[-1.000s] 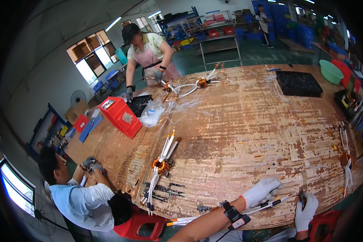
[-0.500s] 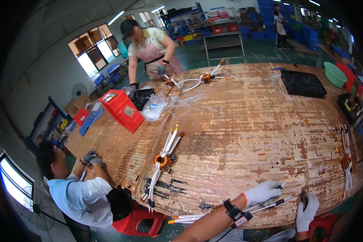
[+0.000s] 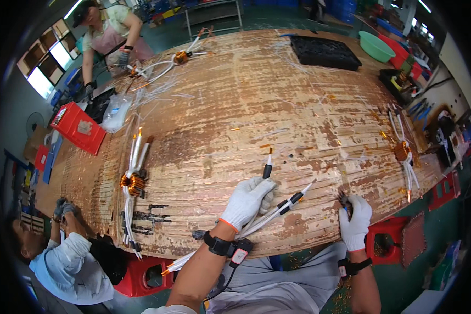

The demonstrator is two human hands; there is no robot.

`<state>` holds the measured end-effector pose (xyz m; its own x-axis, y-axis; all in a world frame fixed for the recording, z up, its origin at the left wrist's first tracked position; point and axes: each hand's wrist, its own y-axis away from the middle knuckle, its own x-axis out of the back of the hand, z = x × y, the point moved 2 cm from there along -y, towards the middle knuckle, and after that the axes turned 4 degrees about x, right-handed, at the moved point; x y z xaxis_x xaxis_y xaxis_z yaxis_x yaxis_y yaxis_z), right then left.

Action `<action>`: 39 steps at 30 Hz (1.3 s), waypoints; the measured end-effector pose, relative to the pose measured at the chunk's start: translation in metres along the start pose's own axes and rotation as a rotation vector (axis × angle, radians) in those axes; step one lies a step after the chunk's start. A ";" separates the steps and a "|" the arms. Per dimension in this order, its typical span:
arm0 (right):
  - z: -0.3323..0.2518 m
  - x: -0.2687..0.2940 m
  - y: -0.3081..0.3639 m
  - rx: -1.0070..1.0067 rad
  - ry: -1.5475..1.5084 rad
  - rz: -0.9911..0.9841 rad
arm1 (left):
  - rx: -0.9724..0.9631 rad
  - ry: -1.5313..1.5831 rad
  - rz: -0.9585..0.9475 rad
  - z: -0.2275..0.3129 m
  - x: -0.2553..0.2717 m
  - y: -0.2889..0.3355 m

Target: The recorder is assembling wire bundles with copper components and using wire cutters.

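Observation:
My left hand [image 3: 247, 201], in a white glove, grips a bundle of white sleeved wires [image 3: 277, 209] with black ends that lies across the near edge of the worn wooden table [image 3: 256, 104]. One black-tipped wire [image 3: 267, 166] sticks up past my fingers. My right hand [image 3: 355, 220], also gloved, holds a small dark hand tool [image 3: 343, 200] near the table's edge, a short way right of the wire ends.
A copper coil with white leads [image 3: 132, 183] lies at the left, another [image 3: 403, 153] at the right, a third [image 3: 180, 56] at the far side. A red bin [image 3: 78, 127], black tray [image 3: 324, 52] and green basin [image 3: 377, 46] stand around. Two other people work at the left and far left.
The view has shifted closer over the table. My left hand still holds the wire bundle, and my right hand has come up to the table edge with the tool.

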<state>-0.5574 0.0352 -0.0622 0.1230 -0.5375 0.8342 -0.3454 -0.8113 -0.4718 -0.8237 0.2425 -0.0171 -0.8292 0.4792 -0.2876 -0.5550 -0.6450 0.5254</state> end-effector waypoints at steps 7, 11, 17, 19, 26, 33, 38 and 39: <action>0.002 0.000 0.005 -0.008 -0.012 0.005 | -0.076 0.111 0.103 0.009 -0.001 0.008; 0.003 -0.004 0.006 -0.012 -0.012 0.004 | -0.041 0.258 -0.004 0.009 0.008 0.003; 0.000 -0.002 0.004 0.001 -0.019 0.013 | 0.045 0.433 -0.010 0.008 0.012 0.001; -0.002 0.000 0.003 -0.013 -0.018 0.003 | 0.037 0.459 -0.029 0.005 0.014 -0.003; -0.005 0.006 0.001 -0.014 0.020 -0.003 | -0.006 0.445 0.022 0.006 0.011 -0.005; -0.001 0.005 -0.003 0.014 -0.016 0.028 | 0.110 -0.188 -0.033 0.008 -0.007 0.009; -0.005 0.005 -0.005 -0.012 -0.039 0.036 | 0.093 -0.032 -0.174 0.006 -0.003 0.013; -0.004 0.007 -0.004 -0.019 -0.047 0.041 | 0.067 0.039 -0.188 0.007 -0.004 0.015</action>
<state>-0.5589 0.0358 -0.0533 0.1514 -0.5809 0.7998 -0.3687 -0.7839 -0.4996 -0.8284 0.2355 -0.0028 -0.7139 0.5632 -0.4161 -0.6959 -0.5047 0.5110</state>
